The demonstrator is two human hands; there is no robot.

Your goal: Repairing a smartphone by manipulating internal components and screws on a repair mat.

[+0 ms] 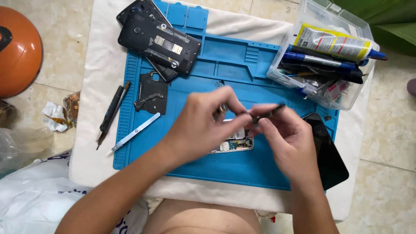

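My left hand (203, 123) and my right hand (286, 136) meet above the blue repair mat (225, 65). Both pinch a small dark flat part (268, 112) between the fingertips; the part is blurred. Under the hands lies an opened phone (232, 143) with its circuit board showing, partly hidden by my left hand. A black phone screen (327, 151) lies at the mat's right edge, beside my right wrist.
A black phone body (160, 41) sits at the mat's top left, over another phone. A dark inner frame (151, 91), a white pry tool (134, 132) and a black screwdriver (112, 110) lie left. A clear box (329, 52) holds tubes and tools. An orange round object (17, 47) sits far left.
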